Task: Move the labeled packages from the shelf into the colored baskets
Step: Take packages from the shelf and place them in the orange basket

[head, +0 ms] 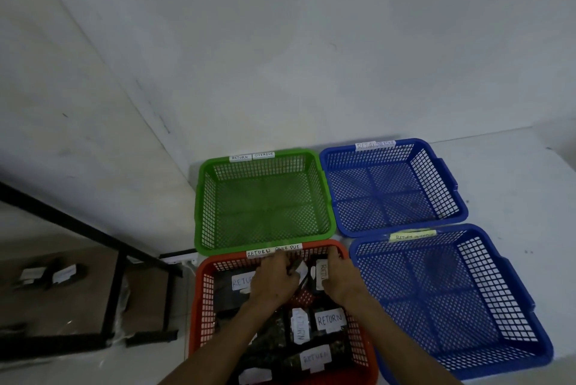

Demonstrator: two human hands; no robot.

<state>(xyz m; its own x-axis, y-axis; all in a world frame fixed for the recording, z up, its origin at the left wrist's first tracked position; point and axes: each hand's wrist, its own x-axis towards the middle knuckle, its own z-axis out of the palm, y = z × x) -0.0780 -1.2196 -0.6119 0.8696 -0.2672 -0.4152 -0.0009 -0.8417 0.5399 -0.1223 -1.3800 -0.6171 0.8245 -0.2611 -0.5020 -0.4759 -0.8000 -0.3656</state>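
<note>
Hands meet inside the red plastic mesh basket (202, 306): left hand (274, 278) and right hand (338, 275) curl their fingers around a dark package with a white label (321, 274) at its far end. Loosening unevenly could tip it face-down, hiding the label. Several slips read "RETURN"; the basket tag (273, 250) reads "RETURN OVERDUE"

Open baskets, one crowded

The green basket (265, 200) and both blue baskets (389, 188) (448, 300) stand open from above, bare mesh floors free. The red basket (204, 300) is crowded: dark packages (330, 320) cover its floor, and both hands (274, 278) (338, 277) fill its far end (rims touch, no gaps between baskets).
</note>
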